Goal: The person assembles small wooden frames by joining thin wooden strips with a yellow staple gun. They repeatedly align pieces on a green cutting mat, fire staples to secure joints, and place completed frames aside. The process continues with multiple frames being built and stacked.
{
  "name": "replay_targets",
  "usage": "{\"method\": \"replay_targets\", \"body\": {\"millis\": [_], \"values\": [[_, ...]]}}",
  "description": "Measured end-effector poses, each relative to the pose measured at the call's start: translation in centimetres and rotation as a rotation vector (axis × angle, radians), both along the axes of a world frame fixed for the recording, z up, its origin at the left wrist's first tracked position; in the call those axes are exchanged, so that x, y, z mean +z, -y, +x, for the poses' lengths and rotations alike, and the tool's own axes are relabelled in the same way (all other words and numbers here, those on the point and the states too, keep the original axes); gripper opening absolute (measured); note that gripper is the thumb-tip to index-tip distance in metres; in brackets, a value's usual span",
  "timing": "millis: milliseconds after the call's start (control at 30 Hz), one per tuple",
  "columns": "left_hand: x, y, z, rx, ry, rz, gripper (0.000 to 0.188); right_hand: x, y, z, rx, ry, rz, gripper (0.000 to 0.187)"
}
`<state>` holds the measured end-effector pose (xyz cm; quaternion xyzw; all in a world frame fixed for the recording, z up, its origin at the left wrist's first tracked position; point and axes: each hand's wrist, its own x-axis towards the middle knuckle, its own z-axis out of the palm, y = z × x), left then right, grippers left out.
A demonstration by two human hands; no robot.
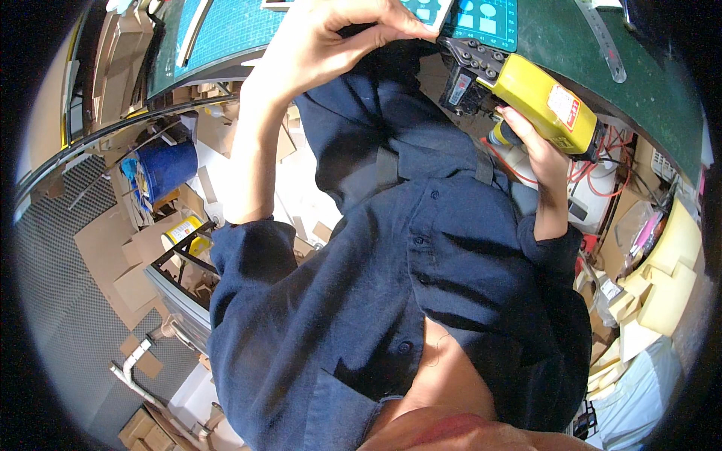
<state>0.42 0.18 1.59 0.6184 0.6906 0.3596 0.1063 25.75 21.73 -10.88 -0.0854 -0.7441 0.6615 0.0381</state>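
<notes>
My left hand (350,34) reaches up to the workbench edge and pinches the end of a thin pale strip (444,16), thumb and fingertips pressed together. In my right hand (535,143) is a yellow and black power tool (545,101) with a bolted nose plate, like a nail gun. My fingers wrap around its underside, where the grip is mostly hidden. The black nose points up and left, close beside my left fingertips and the strip. Whether it touches the strip I cannot tell.
A teal cutting mat (492,26) lies on the green workbench (639,90), with a clear ruler (604,46) at right. Another pale strip (194,34) rests at far left. Below stand a blue bin (165,169), cardboard (113,248) and red cables (602,177).
</notes>
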Motion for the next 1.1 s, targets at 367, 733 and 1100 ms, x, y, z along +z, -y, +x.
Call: {"method": "replay_targets", "body": {"millis": [367, 733, 1100], "values": [[0.2, -0.5, 0.1, 0.013, -0.118, -0.009, 0.02, -1.0, -0.3, 0.6, 0.028, -0.145, 0.221, 0.041], [-1.7, 0.4, -0.4, 0.043, 0.15, 0.079, 0.043, -1.0, -0.3, 0.4, 0.012, -0.2, 0.276, 0.04], [-1.6, 0.4, -0.5, 0.05, 0.131, 0.07, 0.032, 1.5, 0.4, -0.6, -0.108, 0.117, -0.146, 0.035]]}}
